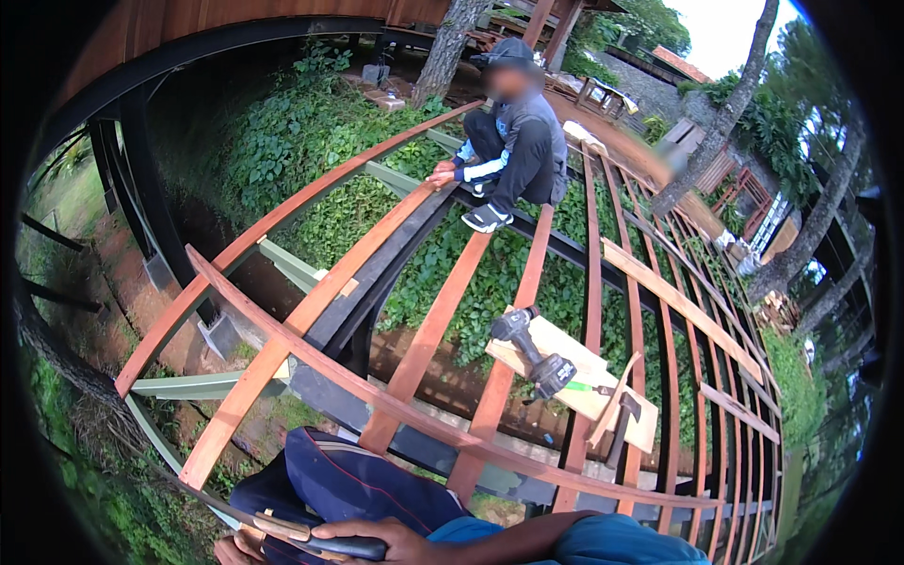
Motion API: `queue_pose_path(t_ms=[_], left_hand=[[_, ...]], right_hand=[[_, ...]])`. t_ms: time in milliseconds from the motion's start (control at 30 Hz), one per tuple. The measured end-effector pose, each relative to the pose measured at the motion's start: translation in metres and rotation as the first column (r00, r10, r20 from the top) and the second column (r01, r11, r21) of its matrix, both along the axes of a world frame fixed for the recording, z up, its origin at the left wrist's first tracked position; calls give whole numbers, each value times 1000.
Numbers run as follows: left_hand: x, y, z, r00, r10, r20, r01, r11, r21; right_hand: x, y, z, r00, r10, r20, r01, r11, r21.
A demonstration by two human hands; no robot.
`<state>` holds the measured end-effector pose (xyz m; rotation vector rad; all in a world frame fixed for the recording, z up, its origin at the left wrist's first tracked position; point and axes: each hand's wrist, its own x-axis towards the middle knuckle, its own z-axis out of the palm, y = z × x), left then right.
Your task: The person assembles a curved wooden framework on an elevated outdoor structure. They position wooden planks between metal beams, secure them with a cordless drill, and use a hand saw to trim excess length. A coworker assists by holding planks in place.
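Note:
At the bottom edge, my right hand (400, 539) is closed round the black handle (350, 547) of a hand tool. The tool points left; its blade is too unclear to name. My left hand (235, 550), partly cut off by the edge, is closed on a small light piece of wood (275, 524) beside the tool. Both hands are in front of my bent, dark-trousered leg (367, 480). A long curved wooden strip (414, 407) lies across the joists just beyond my knees.
A cordless drill (533, 354) and a hatchet (623, 428) lie on a pale board (589, 363) to the right. Reddish joists (438, 330) have open gaps over plants and soil. Ahead, a person (516, 132) in a cap crouches with hands on a plank (377, 240).

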<state>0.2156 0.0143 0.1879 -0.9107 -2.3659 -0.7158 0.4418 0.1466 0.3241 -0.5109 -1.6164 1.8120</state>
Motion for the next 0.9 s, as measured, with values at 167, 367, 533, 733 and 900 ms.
queue_pose_path(t_ms=[167, 367, 533, 733, 900], left_hand=[[26, 14, 14, 975, -81, 209, 40, 980, 197], [54, -9, 35, 795, -283, 536, 110, 937, 331], [87, -32, 43, 592, -342, 730, -21, 899, 438], [98, -31, 48, 369, -495, 786, -66, 830, 554], [93, -22, 56, 487, -479, 731, 27, 844, 535]], right_hand=[[77, 85, 13, 953, -94, 287, -39, 904, 425], [148, 184, -49, 681, -674, 285, 136, 500, 855], [228, 203, -102, 477, -751, 457, -195, 417, 888], [278, 200, -150, 447, -623, 642, -300, 571, 764], [299, 211, -197, 187, -414, 891, -385, 804, 454]])
